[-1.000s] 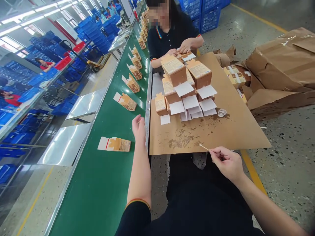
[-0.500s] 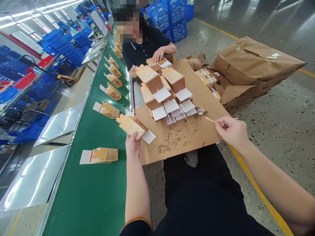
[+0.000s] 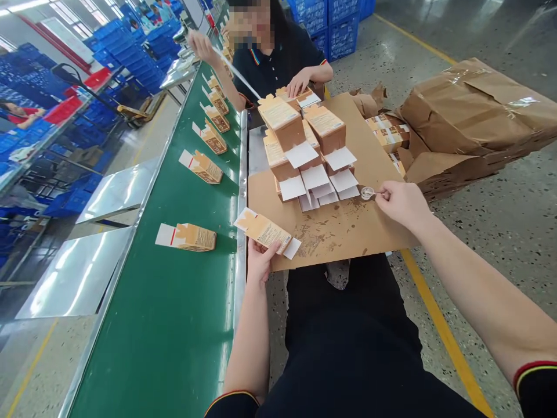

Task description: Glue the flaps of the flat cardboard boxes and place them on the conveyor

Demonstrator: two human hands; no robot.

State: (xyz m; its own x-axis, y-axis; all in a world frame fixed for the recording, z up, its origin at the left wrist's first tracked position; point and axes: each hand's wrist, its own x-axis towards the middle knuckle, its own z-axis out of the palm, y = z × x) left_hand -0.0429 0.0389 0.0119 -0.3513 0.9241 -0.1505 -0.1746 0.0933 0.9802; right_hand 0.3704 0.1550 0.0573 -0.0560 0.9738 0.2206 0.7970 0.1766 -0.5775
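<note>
My left hand [image 3: 260,262] is closed around a small tan carton [image 3: 266,231], its flaps open at both ends, over the front left corner of the cardboard sheet [image 3: 343,229]. My right hand [image 3: 404,204] pinches a thin stick [image 3: 379,193], whose tip is at a small clear round dish [image 3: 367,194] on the sheet. What the dish contains is too small to make out. Beside the dish rises a pile of similar cartons [image 3: 281,119], white flaps hanging toward me. Dark wet-looking spots mark the sheet in front of the pile.
A green conveyor belt [image 3: 174,325] runs along my left, bearing a row of cartons [image 3: 198,237]. Across the table sits a co-worker [image 3: 278,64], one hand on a carton, the other raised with a thin strip. Brown paper-wrapped bundles [image 3: 474,110] stand at the right.
My right hand has brought the stick left and up to the dish. My left hand has moved right with its carton, now over the sheet. The co-worker's hand has risen, pulling a strip.
</note>
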